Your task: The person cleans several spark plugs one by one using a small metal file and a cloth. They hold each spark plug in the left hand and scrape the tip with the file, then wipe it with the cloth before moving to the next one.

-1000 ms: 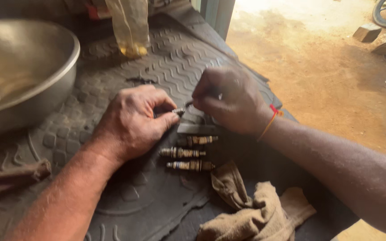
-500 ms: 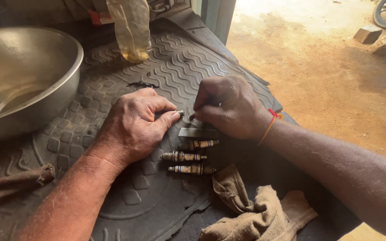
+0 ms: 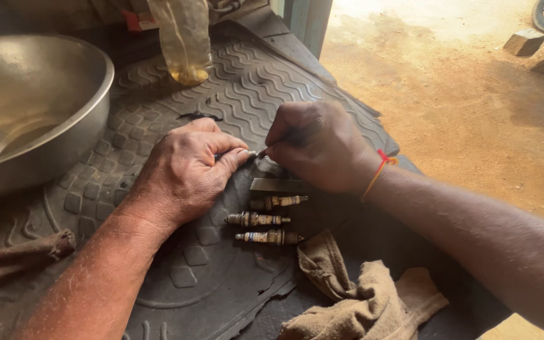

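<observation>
Rubber mat (image 3: pixel 158 94) is covering the worktop, and both hands are meeting on it: the left hand (image 3: pixel 187 173) is pinching a small spark plug (image 3: pixel 251 152) at its fingertips, the right hand (image 3: pixel 316 148) is curling tight round a thin tool touching its tip, above a flat metal file (image 3: pixel 281 185), three more plugs (image 3: pixel 262 219) and a rag (image 3: pixel 360 296)

A steel basin (image 3: pixel 64 132), a rag (image 3: pixel 360 296), a bottle (image 3: pixel 184 41).
</observation>
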